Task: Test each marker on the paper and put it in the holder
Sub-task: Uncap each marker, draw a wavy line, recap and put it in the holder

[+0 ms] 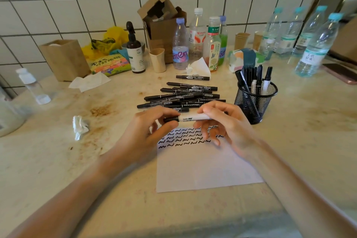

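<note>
While hands grip one, markers fill the mesh holder.

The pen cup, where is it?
The black mesh holder stands on the table's right side, just right of the pile of markers and behind the right hand.

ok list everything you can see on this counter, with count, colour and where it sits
held marker: one, white with black cap, above the paper
loose markers: a pile, black, counter centre
holder: one, black mesh, right of pile, several markers inside
paper: one, white, black squiggles across its top
bottles: about ten, mostly clear, along the wall
spray bottle: one, dark
cardboard boxes: two, brown, at the back
paper cups: three, tan
crumpled tissue: one, white, left
left hand: grip on the cap
right hand: grip on the barrel
</note>
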